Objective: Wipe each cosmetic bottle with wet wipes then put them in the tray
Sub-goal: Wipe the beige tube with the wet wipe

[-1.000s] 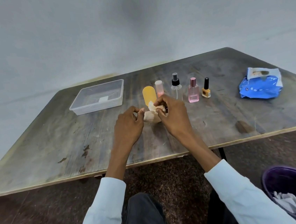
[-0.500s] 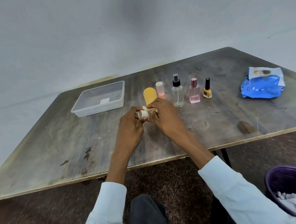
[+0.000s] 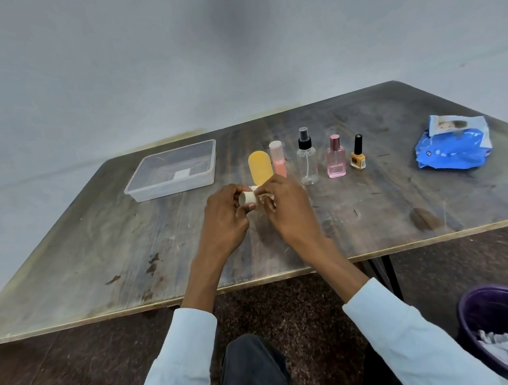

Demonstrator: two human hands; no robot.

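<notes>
My left hand point(image 3: 222, 219) grips a small cream bottle point(image 3: 246, 198) lying sideways above the table. My right hand point(image 3: 289, 210) pinches a wet wipe point(image 3: 264, 195) against that bottle; most of the wipe is hidden under my fingers. Behind my hands stand a yellow oval bottle point(image 3: 260, 167), a peach-pink bottle point(image 3: 277, 158), a clear spray bottle point(image 3: 307, 160), a pink perfume bottle point(image 3: 335, 158) and a yellow nail polish point(image 3: 358, 154). The clear plastic tray point(image 3: 139, 187) sits to the left with no bottles in it.
A blue wet-wipe pack point(image 3: 453, 148) lies at the right of the wooden table point(image 3: 95, 246). A purple bin point(image 3: 478, 306) with used wipes stands on the floor at lower right. My knees are under the table's front edge.
The cream bottle has turned from upright to sideways between my hands, and both hands have shifted slightly away from me toward the row of bottles.
</notes>
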